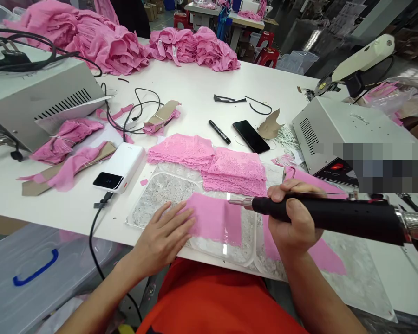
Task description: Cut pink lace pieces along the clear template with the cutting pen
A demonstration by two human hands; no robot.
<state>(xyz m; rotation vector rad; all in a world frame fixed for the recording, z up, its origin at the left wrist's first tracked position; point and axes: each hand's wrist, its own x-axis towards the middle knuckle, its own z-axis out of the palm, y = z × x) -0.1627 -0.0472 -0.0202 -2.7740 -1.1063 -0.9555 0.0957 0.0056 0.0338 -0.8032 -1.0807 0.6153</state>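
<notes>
Under the fingers of my left hand (169, 232), which lies flat and spread, is the left edge of a pink fabric piece (216, 218). That piece rests on a clear plastic lid (160, 195) over a marbled sheet. My right hand (294, 218) is wrapped around a black pen-shaped handheld tool (337, 215), whose thin metal tip points left over the fabric's upper right. Whether the tip touches the cloth I cannot tell. Just beyond lie two stacks of pink lace pieces (235, 169). More pink fabric (325, 255) lies beneath and right of my right wrist.
A white power bank (118, 167) with a cable stands on the left. Behind the lace lie a black marker (219, 131) and a phone (251, 136). Grey machine boxes (348, 134) flank the table (191, 88) on both sides. Pink garments (195, 46) are heaped at the far edge.
</notes>
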